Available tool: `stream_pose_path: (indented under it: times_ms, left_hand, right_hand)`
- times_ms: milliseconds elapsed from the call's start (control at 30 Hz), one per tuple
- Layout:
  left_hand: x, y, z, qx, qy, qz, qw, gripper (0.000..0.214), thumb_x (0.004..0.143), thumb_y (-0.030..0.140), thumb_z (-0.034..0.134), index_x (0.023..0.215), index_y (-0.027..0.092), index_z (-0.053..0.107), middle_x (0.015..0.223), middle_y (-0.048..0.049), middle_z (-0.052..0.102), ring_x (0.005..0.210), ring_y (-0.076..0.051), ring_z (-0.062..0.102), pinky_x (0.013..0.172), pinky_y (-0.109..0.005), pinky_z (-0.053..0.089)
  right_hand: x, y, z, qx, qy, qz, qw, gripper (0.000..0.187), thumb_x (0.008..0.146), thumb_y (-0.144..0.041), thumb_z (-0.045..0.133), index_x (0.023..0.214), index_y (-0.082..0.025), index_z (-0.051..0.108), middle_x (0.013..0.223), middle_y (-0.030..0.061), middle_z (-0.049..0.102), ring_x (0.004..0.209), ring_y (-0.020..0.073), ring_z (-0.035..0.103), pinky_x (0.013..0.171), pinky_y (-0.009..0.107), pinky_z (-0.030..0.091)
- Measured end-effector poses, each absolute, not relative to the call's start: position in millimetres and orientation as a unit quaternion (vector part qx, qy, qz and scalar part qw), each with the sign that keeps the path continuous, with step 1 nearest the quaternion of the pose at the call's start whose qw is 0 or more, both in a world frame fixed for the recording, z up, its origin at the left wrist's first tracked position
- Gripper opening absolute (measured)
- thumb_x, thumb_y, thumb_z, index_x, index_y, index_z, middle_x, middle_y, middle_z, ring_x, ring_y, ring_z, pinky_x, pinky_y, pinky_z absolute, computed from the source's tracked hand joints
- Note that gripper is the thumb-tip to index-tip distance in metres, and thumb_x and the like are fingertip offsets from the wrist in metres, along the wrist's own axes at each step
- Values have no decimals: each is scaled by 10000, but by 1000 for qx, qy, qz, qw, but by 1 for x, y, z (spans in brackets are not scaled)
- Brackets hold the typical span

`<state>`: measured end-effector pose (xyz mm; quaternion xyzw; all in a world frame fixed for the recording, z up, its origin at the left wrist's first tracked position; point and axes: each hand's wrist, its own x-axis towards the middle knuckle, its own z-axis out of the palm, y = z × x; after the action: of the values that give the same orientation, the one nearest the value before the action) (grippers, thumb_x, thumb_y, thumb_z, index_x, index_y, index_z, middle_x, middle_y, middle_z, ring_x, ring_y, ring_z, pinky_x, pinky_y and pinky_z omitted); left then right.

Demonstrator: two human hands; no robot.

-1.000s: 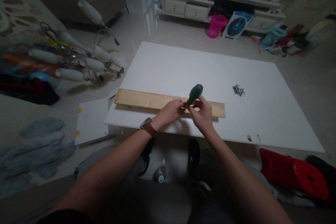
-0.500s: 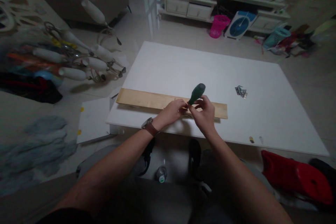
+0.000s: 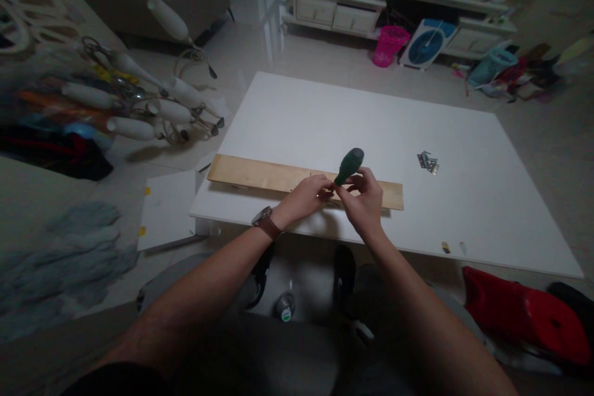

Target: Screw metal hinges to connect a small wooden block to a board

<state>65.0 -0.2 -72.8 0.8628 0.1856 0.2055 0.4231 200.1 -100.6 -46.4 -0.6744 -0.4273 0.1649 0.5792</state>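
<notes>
A long, narrow wooden board point(image 3: 255, 173) lies across the near side of the white panel point(image 3: 371, 114). My right hand point(image 3: 364, 201) is closed on a screwdriver point(image 3: 349, 166), its thumb and fingers at the lower end of the green handle, which tilts up and to the right. The screwdriver's shaft and tip are hidden by my fingers. My left hand point(image 3: 305, 197), with a watch at the wrist, is over the board, its fingertips pinched together beside the screwdriver. What those fingertips hold is too small and covered to make out.
Several metal hinge-like pieces point(image 3: 427, 162) lie on the panel to the right. Two small items sit near its front right edge, one a yellow-and-black piece point(image 3: 446, 247). A lamp with white shades point(image 3: 169, 111) stands on the left; a red object point(image 3: 524, 315) is at lower right.
The whole view has shifted slightly. Both hands stay at the same place on the board, and the screwdriver keeps nearly the same tilt.
</notes>
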Motion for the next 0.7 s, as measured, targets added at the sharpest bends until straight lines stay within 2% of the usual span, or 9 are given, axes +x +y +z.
stream_pose_path:
  times_ms: [133,367,567,700]
  left_hand:
    - [65,1,-77,862,169,213,428,187,939,50,586,953,164,734,989,-73,711,986,-216,667,922,-358,534]
    - [64,1,-76,865,183,215,414,209,928,23,600,967,168,746,955,-62,714,921,-200,655,844,-322,515]
    - [65,1,-72,868,184,209,412,180,947,43,591,941,150,736,958,-72,716,932,-204,664,862,-328,526]
    - [65,1,-74,868,196,212,403,163,955,60,593,911,150,722,941,-72,718,909,-202,662,848,-326,532]
  right_hand:
    - [201,-101,-48,-670,-444,159,573,312,754,-290,777,1034,-250,644,844,-6,755,777,200,723,644,318,566]
    - [201,-99,-46,-683,-447,157,556,278,729,-290,785,956,-253,630,786,-27,716,722,180,691,600,295,554]
    - [200,-100,-50,-679,-435,148,573,324,754,-309,787,1042,-253,649,834,-1,763,759,204,723,626,322,564]
    - [200,-100,-48,-676,-446,158,565,283,755,-305,773,993,-253,628,852,3,762,779,203,726,620,315,563]
